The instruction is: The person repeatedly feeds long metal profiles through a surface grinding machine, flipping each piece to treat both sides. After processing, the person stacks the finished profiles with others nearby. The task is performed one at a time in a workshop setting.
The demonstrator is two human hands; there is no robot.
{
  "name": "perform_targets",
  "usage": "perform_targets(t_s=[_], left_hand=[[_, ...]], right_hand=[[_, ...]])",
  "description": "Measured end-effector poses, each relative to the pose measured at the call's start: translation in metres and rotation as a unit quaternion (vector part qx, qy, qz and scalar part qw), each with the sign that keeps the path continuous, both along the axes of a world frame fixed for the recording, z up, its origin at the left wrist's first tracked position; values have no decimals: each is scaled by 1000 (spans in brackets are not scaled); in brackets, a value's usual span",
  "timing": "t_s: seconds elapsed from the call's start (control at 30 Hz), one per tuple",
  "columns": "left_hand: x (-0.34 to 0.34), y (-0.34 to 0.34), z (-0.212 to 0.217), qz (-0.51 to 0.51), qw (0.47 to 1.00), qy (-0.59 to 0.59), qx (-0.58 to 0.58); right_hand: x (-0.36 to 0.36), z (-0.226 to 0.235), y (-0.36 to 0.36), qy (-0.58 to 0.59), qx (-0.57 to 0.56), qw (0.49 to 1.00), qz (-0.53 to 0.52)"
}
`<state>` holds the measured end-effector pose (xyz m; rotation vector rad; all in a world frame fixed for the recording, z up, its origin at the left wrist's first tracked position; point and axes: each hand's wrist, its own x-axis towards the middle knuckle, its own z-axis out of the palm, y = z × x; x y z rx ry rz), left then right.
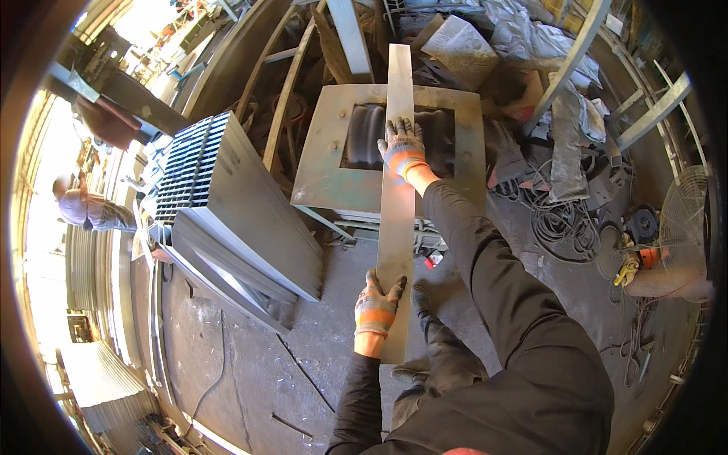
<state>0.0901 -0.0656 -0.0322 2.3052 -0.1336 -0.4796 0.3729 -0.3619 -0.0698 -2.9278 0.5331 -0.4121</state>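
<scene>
Long metal strip [397, 227] in middle of frame, over metal stand [322, 171]. Right hand [403, 148] flat on strip, fingers spread. Left hand [376, 307] near lower end — thumb on top, can't tell if fingers grip. Looks like steadying step — next move likely needs both hands together.

The left hand [378, 305] and the right hand [403, 145] wear similar work gloves [373, 312]: the fingers are grey, and orange appears on the back and at the cuff [411, 166]. Some dark markings are there, too small for reading. The jacket [516, 409] is dark brownish-black, with long, wrinkled sleeves [497, 262]. The trousers [458, 355] look dark grey; the shoes [409, 374] are dark too.
</scene>
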Motion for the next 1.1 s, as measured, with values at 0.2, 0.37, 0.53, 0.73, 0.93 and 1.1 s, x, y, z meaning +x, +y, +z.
perform_targets(t_s=[0.2,0.37,0.53,0.73,0.93,1.1], left_hand=[[-71,61,36,5,998,39,56],[-176,123,45,-3,999,52,11],[-290,212,37,-15,998,64,-18],[-422,323,43,-9,996,85,10],[-510,380,83,-3,956,-151,253],[-540,411,89,89,986,-119,72]], right_hand=[[-69,6,68,0,20,1000,6],[-196,41,120,19,15,1000,-6],[-318,59,198,71,-14,997,-6],[-450,42,300,47,62,997,8],[-514,21,344,-45,544,823,-156],[-529,26,364,-174,692,697,-71]])
